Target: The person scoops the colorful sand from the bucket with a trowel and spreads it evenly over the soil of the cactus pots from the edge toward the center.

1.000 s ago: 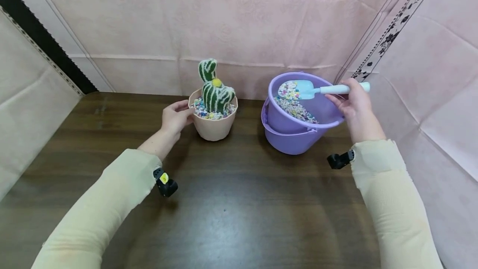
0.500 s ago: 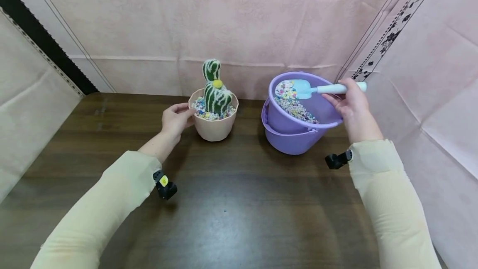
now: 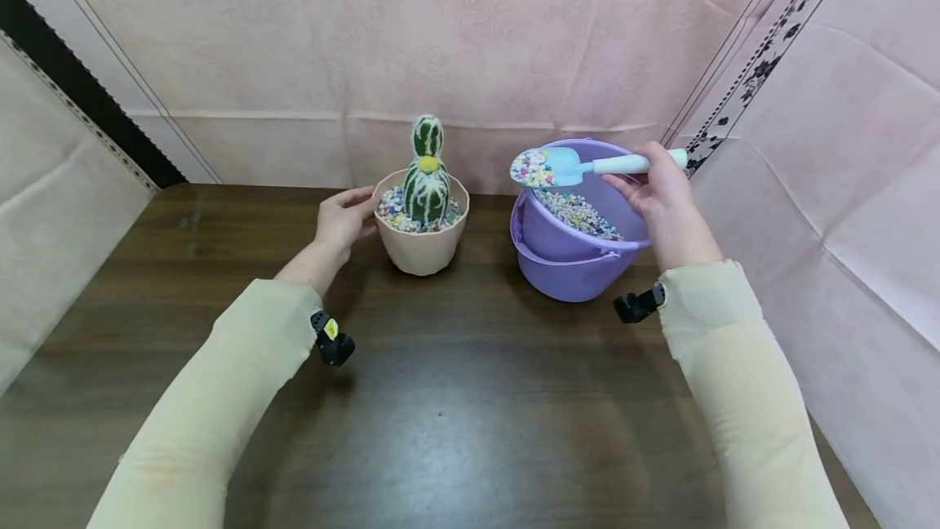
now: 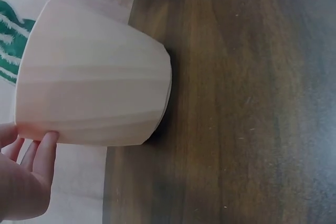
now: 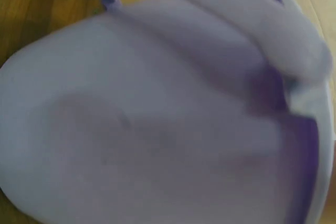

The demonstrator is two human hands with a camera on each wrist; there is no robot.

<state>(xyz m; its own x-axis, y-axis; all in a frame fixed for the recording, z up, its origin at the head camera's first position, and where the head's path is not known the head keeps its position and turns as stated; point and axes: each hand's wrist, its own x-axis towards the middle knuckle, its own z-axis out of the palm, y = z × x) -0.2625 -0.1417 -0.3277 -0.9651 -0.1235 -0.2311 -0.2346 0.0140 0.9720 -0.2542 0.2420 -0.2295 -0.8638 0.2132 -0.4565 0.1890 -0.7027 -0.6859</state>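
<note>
In the head view my left hand [image 3: 341, 224] holds the left edge of a beige flower pot [image 3: 422, 252]. Its thumb and fingertips meet the pot near the rim, and the left wrist view shows several fingers [image 4: 46, 156] against the outer wall. A green and white striped cactus [image 3: 426, 190] with a yellow tuft stands upright among pastel pebbles in the pot. My right hand [image 3: 664, 198] grips the handle of a light blue trowel [image 3: 564, 166], its blade heaped with pastel pebbles above the left rim of a purple bucket [image 3: 569, 276].
More pebbles [image 3: 576, 213] lie inside the bucket, which has its handle folded down around its outside. The right wrist view is mostly filled by the blurred bucket wall [image 5: 131, 129]. A brown wooden table [image 3: 441, 415] runs back to a pale cloth wall [image 3: 470, 47].
My right hand has moved left with the loaded trowel, from inside the bucket's opening to over its left rim. The cactus has gone from leaning to upright.
</note>
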